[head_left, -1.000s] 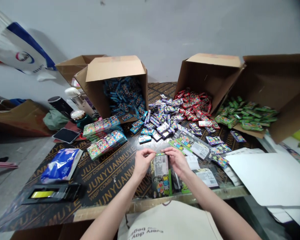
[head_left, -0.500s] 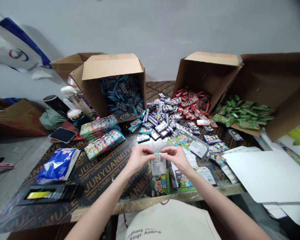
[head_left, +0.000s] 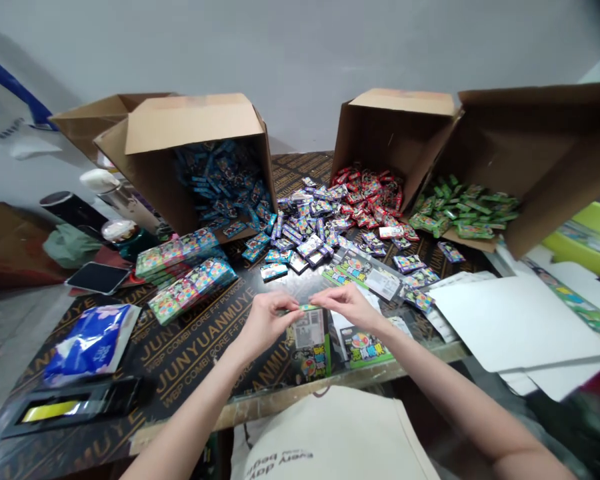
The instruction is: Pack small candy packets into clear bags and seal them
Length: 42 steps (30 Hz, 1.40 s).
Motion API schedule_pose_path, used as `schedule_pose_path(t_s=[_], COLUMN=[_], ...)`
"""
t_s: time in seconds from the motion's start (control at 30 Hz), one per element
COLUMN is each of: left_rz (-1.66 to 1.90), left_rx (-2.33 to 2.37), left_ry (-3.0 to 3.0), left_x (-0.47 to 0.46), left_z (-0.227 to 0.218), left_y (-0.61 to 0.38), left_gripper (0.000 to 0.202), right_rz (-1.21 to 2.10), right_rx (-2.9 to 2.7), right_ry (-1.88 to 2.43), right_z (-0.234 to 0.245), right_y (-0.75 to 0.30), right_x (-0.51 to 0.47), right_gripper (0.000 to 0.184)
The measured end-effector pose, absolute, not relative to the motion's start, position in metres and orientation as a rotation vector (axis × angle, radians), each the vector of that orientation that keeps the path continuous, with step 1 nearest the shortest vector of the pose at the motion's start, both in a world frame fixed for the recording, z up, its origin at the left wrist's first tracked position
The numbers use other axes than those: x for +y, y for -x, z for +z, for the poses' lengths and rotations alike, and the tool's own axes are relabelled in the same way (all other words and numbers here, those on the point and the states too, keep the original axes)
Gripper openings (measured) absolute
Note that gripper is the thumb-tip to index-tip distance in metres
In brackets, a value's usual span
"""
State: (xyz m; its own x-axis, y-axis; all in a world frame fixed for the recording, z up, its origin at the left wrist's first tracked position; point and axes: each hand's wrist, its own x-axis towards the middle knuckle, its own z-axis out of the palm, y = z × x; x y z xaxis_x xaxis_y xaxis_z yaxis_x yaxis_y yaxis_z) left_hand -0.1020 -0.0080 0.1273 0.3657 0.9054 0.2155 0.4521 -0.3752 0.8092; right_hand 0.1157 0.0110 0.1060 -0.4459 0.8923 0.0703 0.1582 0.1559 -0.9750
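Observation:
My left hand (head_left: 265, 323) and my right hand (head_left: 347, 305) meet above the table's near edge. Their fingertips pinch a thin, colourful green strip-like packet (head_left: 300, 307) from either end. Directly below it lies a printed card-backed package (head_left: 310, 350), with its barcode side showing. A second green-printed card (head_left: 365, 347) lies by my right hand. Clear-sleeved printed sheets (head_left: 363, 273) lie just beyond my hands. Much of the pinched packet is hidden by my fingers.
Tipped cardboard boxes spill blue (head_left: 220, 180), red (head_left: 367, 197) and green packets (head_left: 463, 213) onto the plywood table (head_left: 200, 367). Purple packets (head_left: 310, 223) and bundled stacks (head_left: 190, 290) lie nearby. White sheets (head_left: 515, 323) lie right; a tissue pack (head_left: 93, 347) and a black tape dispenser (head_left: 70, 403) lie left.
The whole view has shifted, with the table sliding left and up. My hands have moved left together with the pinched packet, and they are closer to each other.

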Motion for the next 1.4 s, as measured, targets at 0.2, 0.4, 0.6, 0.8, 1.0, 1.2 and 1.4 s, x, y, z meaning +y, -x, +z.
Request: schedule_pose_path(t_s=[0.2, 0.4, 0.6, 0.8, 1.0, 1.2, 1.4], left_rz=[0.934, 0.887, 0.914, 0.898, 0.908, 0.829, 0.976], left_rx=[1.193, 1.197, 1.232, 1.262, 1.332, 1.333, 1.331], left_ry=[-2.131, -2.173, -2.21, -2.239, -2.148, -2.175, -1.898], left_x=[-0.012, -0.013, -0.016, -0.018, -0.021, -0.018, -0.013], left_z=[0.117, 0.113, 0.107, 0.105, 0.109, 0.114, 0.112], left_y=[0.102, 0.1, 0.101, 0.099, 0.096, 0.097, 0.096], left_gripper=[0.01, 0.021, 0.024, 0.025, 0.02, 0.02, 0.011], right_rz=[0.684, 0.631, 0.555, 0.653, 0.837, 1.438, 1.725], right_rx=[-1.952, -2.068, -2.085, -2.019, -1.859, -1.661, -1.731], right_ry=[1.465, 1.596, 1.544, 1.493, 1.481, 1.08, 1.022], right_z=[0.048, 0.005, 0.004, 0.006, 0.051, 0.125, 0.138], right_y=[-0.167, -0.173, -0.163, -0.162, -0.161, -0.11, -0.081], right_x=[0.029, 0.026, 0.011, 0.004, 0.031, 0.034, 0.033], right_gripper=[0.027, 0.015, 0.011, 0.014, 0.013, 0.021, 0.027])
